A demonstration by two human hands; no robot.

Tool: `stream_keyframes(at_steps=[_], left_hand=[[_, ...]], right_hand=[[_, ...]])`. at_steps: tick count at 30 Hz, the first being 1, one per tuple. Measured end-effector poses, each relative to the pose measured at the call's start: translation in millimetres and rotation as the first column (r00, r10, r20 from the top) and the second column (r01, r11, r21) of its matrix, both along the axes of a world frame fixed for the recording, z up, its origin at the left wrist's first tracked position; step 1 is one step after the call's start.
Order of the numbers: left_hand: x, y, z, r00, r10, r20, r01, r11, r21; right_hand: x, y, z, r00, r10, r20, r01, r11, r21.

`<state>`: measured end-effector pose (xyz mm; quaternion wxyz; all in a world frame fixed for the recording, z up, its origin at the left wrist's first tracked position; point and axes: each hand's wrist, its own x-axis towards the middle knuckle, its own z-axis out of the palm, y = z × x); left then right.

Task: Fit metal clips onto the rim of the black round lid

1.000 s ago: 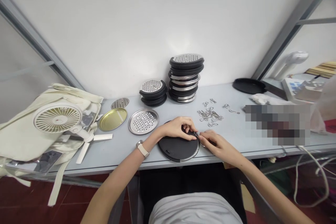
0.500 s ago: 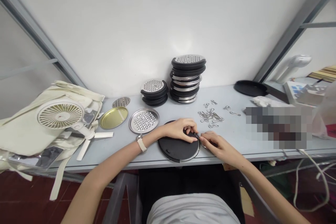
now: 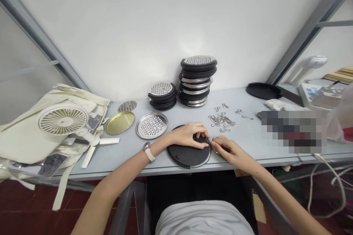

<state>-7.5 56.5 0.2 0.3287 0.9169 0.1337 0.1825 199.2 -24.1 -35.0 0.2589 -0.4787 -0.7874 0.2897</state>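
A round black disc with a metal rim along its right side lies flat near the table's front edge. Resting over its upper part, my left hand has its thumb and fingers curled at the disc's right rim. Just right of that rim, my right hand pinches a small metal clip, mostly hidden by the fingertips. Several loose metal clips are scattered behind my right hand. A silver grater plate lies left of the disc.
A tall stack of black and silver discs and a shorter stack stand near the wall. At left are a gold lid, a white fan and a cream bag. A black tray lies back right.
Both hands keep nearly the same pose at the disc's right rim. The whole view has shifted slightly.
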Motion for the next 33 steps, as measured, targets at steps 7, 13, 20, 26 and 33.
stream_keyframes(at_steps=[7,13,20,26,33], left_hand=[[-2,-6,3.0,0.993,0.097,-0.065,-0.082,0.976,0.201],[-2,-7,3.5,0.988,0.111,-0.103,-0.079,0.959,0.273],[-3,-10,4.2,0.988,0.122,-0.097,-0.063,0.883,0.465],[-3,-10,5.2,0.99,0.101,-0.101,-0.037,0.864,0.503],[-3,-11,4.4,0.99,0.099,-0.105,-0.029,0.849,0.527]], right_hand=[[0,0,-0.3,1.0,0.0,-0.003,0.0,1.0,0.016],[-5,0,-3.1,0.999,-0.026,0.022,0.025,0.998,0.052],[-8,-1,-2.6,0.999,-0.029,0.03,0.027,0.997,0.067],[-5,-1,-1.8,0.999,-0.028,0.018,0.028,0.999,0.042],[-1,-1,0.2,1.0,-0.028,-0.009,0.028,1.0,0.007]])
